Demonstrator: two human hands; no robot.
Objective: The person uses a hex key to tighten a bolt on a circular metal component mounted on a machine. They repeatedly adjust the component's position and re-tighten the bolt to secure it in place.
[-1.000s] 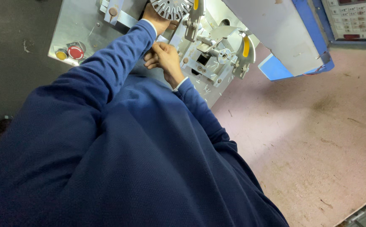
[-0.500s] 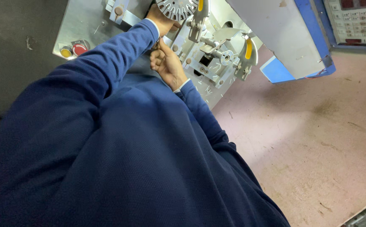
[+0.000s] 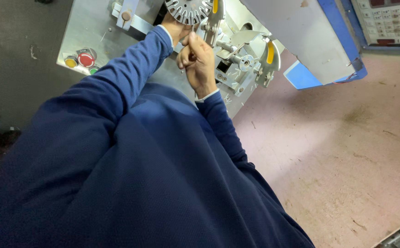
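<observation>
Since half a second ago the right hand [image 3: 199,62] has risen, fingers curled narrow, beside the slotted round steel disc [image 3: 189,9] at the far edge; left hand [image 3: 174,30] touches it, grip unclear. Pink floor [image 3: 346,151] lies open rightward.

Slotted metal disc [image 3: 190,9] cut off by top edge above the grip, left hand [image 3: 174,30] mostly hidden behind right hand [image 3: 197,62] and sleeve, item within right grip too small to identify, keypad panel [image 3: 389,20] cropped at top right.
</observation>
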